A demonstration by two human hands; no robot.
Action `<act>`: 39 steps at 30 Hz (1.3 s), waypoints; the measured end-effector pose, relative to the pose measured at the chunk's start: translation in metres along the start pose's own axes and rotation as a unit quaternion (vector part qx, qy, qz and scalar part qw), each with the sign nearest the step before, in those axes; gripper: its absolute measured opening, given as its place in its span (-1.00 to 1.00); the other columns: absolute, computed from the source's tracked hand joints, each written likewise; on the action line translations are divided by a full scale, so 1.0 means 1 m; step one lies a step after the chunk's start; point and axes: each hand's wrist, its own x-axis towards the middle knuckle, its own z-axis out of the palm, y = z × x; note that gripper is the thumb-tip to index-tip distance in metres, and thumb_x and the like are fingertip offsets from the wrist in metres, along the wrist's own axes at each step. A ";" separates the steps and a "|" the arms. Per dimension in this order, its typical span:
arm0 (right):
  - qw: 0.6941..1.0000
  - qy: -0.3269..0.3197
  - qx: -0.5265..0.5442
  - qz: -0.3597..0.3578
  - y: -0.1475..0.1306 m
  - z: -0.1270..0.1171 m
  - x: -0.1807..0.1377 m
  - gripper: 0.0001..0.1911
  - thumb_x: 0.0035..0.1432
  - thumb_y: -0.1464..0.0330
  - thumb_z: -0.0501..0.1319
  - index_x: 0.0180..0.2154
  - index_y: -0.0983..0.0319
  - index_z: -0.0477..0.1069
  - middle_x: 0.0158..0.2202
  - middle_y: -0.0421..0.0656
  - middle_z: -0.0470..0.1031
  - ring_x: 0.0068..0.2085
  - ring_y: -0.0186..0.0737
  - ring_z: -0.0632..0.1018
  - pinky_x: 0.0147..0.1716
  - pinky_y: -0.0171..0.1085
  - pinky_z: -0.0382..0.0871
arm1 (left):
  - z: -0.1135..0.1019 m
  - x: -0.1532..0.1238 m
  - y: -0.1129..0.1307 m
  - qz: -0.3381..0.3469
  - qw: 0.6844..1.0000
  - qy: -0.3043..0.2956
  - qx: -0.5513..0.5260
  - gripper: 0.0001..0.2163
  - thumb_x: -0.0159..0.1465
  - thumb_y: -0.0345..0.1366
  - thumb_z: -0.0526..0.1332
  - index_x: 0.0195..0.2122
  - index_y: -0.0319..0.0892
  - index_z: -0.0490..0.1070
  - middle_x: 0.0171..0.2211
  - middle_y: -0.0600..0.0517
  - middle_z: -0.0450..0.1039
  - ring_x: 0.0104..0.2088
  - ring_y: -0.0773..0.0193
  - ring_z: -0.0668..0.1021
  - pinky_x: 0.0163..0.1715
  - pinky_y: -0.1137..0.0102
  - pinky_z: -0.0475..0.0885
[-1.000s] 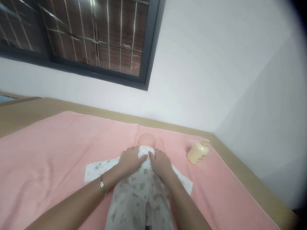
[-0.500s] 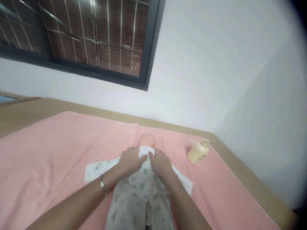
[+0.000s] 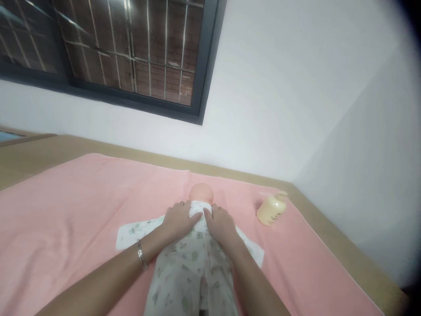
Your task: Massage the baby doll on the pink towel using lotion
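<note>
A baby doll lies on a pink towel (image 3: 66,210), its bald head (image 3: 201,193) pointing away from me. It wears a white printed garment (image 3: 190,272) with sleeves spread to both sides. My left hand (image 3: 179,219) rests flat on the doll's chest on the left, fingers stretched out. My right hand (image 3: 222,224) lies flat on the chest on the right, fingers apart, its thumb near the left hand's thumb. A bracelet (image 3: 141,255) circles my left wrist.
A cream-yellow pump bottle (image 3: 271,210) lies on its side on the towel to the right of the doll. The towel covers a tan surface (image 3: 345,252) set into a white wall corner. A dark-framed barred window (image 3: 131,52) is at upper left.
</note>
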 end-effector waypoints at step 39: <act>0.991 -0.040 0.082 -0.095 0.021 -0.010 0.003 -0.51 0.34 0.07 -0.19 -0.19 0.25 0.34 -0.18 -0.01 0.48 -0.19 -0.13 0.48 -0.25 -0.25 0.27 | -0.002 -0.001 -0.001 0.038 0.998 0.019 0.035 -0.62 0.30 -0.02 -0.05 -0.09 -0.14 0.38 -0.16 -0.10 0.46 -0.12 0.06 0.47 -0.12 0.24 0.31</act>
